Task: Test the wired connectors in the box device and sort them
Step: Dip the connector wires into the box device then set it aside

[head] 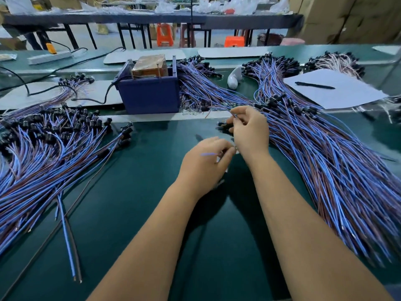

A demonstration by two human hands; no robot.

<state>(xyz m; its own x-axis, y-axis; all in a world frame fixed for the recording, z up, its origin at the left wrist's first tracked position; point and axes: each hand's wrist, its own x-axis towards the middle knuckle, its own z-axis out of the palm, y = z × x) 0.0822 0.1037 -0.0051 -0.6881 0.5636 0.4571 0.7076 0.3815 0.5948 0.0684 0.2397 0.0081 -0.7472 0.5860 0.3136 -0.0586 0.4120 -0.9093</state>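
I am holding one wired connector just in front of the box device, a little to its right, over the green mat. My right hand is pinching its black end and thin wire, fingers curled together on it. My left hand, nearer to me than the box, is curling its fingertips round a blue wire, probably the same lead's tail, though the blur is hiding the join.

The risk, as I judge it, is snagging: the big untested pile is lying right of the box and touching my right wrist, so lifting toward the box could drag neighbouring leads along. A loose pinch could also let the connector drop back among them.

Left of the box the sorted pile is fanning out. Between the piles, in front of the box, bare mat is giving me room to swing across.
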